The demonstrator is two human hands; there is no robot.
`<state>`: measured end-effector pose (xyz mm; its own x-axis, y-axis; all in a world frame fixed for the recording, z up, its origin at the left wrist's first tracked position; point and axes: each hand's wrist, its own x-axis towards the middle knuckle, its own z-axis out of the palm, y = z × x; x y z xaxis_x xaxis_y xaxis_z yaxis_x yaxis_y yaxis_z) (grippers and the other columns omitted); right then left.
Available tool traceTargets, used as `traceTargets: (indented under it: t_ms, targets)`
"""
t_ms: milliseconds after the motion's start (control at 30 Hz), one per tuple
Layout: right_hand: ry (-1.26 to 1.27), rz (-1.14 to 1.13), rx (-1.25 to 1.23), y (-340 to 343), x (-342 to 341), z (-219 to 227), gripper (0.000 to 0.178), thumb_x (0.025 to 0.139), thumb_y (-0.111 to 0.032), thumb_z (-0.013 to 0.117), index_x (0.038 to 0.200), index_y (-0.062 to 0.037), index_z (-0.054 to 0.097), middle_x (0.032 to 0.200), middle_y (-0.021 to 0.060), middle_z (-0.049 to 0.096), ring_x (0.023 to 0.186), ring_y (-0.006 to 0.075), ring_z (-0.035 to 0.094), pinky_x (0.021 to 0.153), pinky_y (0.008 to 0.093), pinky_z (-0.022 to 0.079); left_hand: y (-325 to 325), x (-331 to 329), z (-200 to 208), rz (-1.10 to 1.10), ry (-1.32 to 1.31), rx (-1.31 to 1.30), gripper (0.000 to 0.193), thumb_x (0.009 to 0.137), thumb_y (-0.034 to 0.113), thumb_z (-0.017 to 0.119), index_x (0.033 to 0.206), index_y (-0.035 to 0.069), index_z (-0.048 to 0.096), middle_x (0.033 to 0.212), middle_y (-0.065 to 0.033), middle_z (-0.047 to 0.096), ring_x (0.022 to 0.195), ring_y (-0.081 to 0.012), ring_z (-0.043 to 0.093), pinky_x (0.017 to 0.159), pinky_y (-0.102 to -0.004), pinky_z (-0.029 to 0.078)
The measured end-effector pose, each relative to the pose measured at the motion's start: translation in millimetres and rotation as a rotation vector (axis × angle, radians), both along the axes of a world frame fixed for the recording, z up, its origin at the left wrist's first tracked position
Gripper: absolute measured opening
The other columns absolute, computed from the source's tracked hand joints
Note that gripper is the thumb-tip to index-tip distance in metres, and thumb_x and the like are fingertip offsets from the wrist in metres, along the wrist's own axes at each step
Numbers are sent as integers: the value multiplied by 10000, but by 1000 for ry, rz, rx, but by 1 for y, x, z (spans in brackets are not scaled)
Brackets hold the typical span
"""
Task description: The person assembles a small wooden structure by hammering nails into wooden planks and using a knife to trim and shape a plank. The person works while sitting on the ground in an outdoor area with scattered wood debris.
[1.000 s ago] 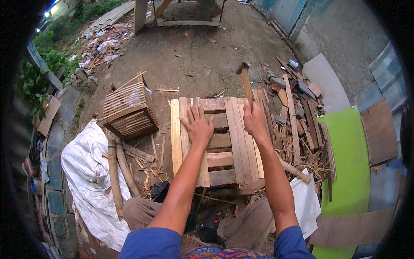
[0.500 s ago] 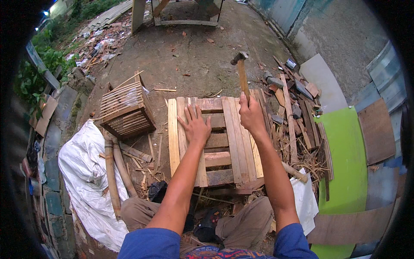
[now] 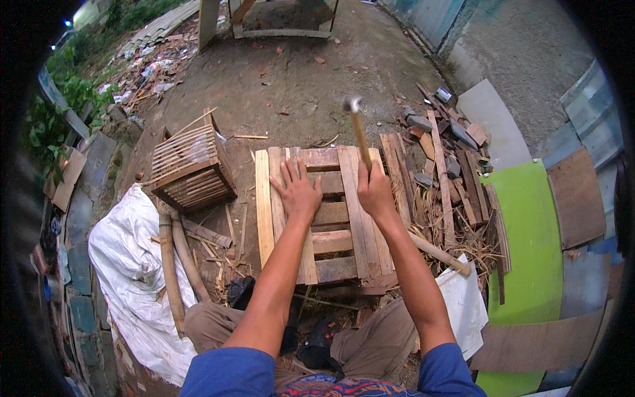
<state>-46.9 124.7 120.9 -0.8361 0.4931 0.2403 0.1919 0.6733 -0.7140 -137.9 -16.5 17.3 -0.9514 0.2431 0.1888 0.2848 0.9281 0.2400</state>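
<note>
The cage (image 3: 195, 159), a box of thin wooden slats, stands tilted at the left, with something pale showing between its bars that cannot be made out. The white sack (image 3: 129, 245) slumps below it, beside two bamboo poles (image 3: 170, 268); whether it holds anything cannot be told. In front of the person's knees lies the frame (image 3: 264, 212), long slats over cross boards (image 3: 331, 214) with gaps between them. The left hand (image 3: 297, 197) is spread wide and laid on its left slats, while the right hand (image 3: 375, 192) is wrapped around the handle of the hammer (image 3: 359, 132) above the right slats. Past the far edge of the frame, bare ground (image 3: 284, 92) runs up to a wooden stand (image 3: 283, 33), leaving room ahead; to the left a narrower strip parts frame and cage. On the right, the room ends close by at a scrap pile (image 3: 453, 178), with a green panel (image 3: 529, 238) beyond. The hammer's head is blurred, the stand is cut off at the top, the right forearm hides part of a round pole (image 3: 443, 255), and the dark things between the knees are hard to tell.
</note>
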Motion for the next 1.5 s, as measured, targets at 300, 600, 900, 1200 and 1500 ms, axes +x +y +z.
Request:
traceTargets:
  t_ms: [300,600,900,1200,1500]
  targets:
    - [9,-70,-12,14,0,2,445,1032,-372,453,987,51,583,763,323,618,765,518,620,652,545,455,-5,2,-1,0,16,-23,730,971,520,430,1544,85,306,1607,-177,250,1501,-335,188,1161,-661,43]
    - [-216,12,27,40,11,-49,424,1005,-356,479,988,50,599,809,339,629,841,524,619,724,554,476,3,1,2,-11,-4,10,717,975,511,435,1537,81,321,1605,-185,253,1503,-333,186,1158,-666,25]
    - [-208,14,113,36,15,-50,414,1005,-372,484,960,25,593,783,339,633,809,521,631,711,556,493,3,4,1,-31,33,12,695,973,496,457,1517,76,353,1594,-202,261,1491,-359,210,1142,-687,95]
    - [-7,-7,59,20,3,-6,426,1009,-394,469,1025,21,565,793,328,635,775,529,621,714,578,492,-4,1,1,-5,2,-3,705,979,492,432,1538,78,316,1607,-188,243,1503,-341,185,1161,-666,41]
    - [-156,40,-17,9,5,-11,504,999,-419,494,950,71,600,820,356,634,835,533,628,758,568,495,-7,-2,-3,1,17,17,728,963,488,470,1536,68,310,1604,-198,244,1501,-357,181,1154,-675,55]
